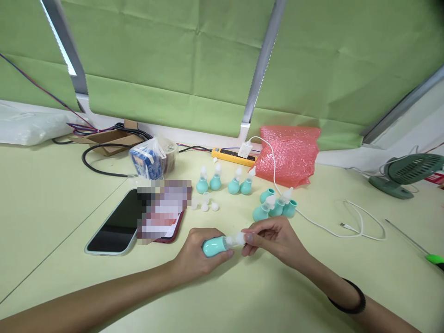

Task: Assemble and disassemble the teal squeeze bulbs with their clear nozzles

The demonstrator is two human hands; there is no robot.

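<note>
A teal nasal aspirator point(214, 247) lies sideways in my left hand point(194, 254), its fingers closed around the bulb. At its right end, my right hand point(277, 238) pinches the whitish tip point(239, 238) between thumb and fingers. The tip meets a clear collar on the bulb; how firmly it sits there I cannot tell. Just beyond my right hand is a cluster of teal bulbs point(262, 212), some with white tips and some with bare openings. Farther back, several aspirators point(202, 185) stand upright with tips on. Small white pieces point(205, 206) lie in front of them.
Two phones point(118, 226) lie to the left, one overlapping the other. Behind them are a plastic-wrapped bundle point(149, 159) and a cardboard box point(107, 138). A yellow power strip point(232, 157), pink bubble wrap point(291, 155), white cable point(322, 231), green fan point(405, 171) and screwdriver point(433, 259) are also around.
</note>
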